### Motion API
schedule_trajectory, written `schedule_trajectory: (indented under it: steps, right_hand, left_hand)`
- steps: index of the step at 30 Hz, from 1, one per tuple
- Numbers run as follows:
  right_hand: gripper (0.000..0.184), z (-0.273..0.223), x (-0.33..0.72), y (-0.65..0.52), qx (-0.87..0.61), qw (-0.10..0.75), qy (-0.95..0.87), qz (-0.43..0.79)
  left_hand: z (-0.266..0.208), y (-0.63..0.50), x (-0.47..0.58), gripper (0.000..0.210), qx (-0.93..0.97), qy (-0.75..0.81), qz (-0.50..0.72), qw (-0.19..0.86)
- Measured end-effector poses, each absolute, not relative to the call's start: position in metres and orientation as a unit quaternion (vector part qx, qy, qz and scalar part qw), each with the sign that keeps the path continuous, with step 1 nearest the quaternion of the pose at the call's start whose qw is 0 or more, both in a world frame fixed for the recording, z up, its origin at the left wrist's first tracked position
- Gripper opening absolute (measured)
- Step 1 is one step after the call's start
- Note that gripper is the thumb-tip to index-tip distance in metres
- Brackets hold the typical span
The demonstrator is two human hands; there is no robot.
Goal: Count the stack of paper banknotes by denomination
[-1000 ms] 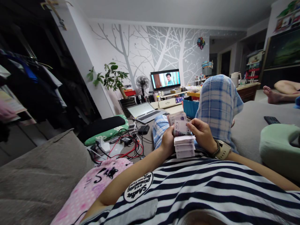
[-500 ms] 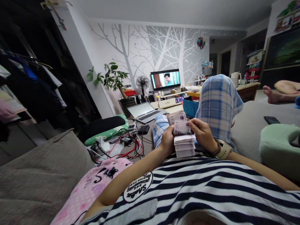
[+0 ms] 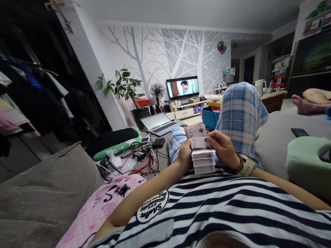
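Note:
My left hand [image 3: 185, 153] is closed on the left edge of a stack of banknotes [image 3: 196, 131], pale purple with a 5 printed on them. My right hand [image 3: 221, 148] pinches the right end of one banknote [image 3: 199, 142] that lies across the front of the stack. Below it several banknotes [image 3: 203, 162] hang down in a fanned, stepped row over the striped shirt [image 3: 232, 196]. A watch and a dark bracelet are on my right wrist. My left fingers behind the notes are hidden.
Plaid-covered knees [image 3: 238, 113] rise ahead. To the left are an open laptop [image 3: 160, 124], tangled cables [image 3: 147, 160] and a pink blanket [image 3: 103, 206]. At right lie a remote [image 3: 299, 132] and a green neck pillow [image 3: 307, 158]. Another person's bare foot [image 3: 300, 103] rests beyond.
The pinched banknote has come down slightly and lies flatter, showing more of the stack behind it. My right hand has shifted very little. The other person's foot moved slightly right.

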State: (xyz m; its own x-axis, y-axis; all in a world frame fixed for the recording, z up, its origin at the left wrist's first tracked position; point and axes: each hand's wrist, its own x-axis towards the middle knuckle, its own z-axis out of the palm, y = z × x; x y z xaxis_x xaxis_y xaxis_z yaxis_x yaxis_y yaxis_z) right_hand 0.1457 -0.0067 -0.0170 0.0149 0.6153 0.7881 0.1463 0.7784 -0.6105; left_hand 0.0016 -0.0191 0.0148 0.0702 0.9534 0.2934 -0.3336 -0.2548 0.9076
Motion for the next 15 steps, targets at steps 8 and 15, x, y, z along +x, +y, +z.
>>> schedule_trajectory:
  steps: [8,15]
  right_hand:
    - [0.027,-0.017,0.146,-0.008,-0.274,0.654,-0.68,0.186]
    - [0.031,-0.018,0.146,-0.008,-0.278,0.651,-0.679,0.195]
  left_hand:
    - [0.016,-0.021,0.002,0.015,0.503,0.299,0.608,0.537]
    - [0.002,-0.005,-0.003,0.007,0.529,0.319,0.619,0.485]
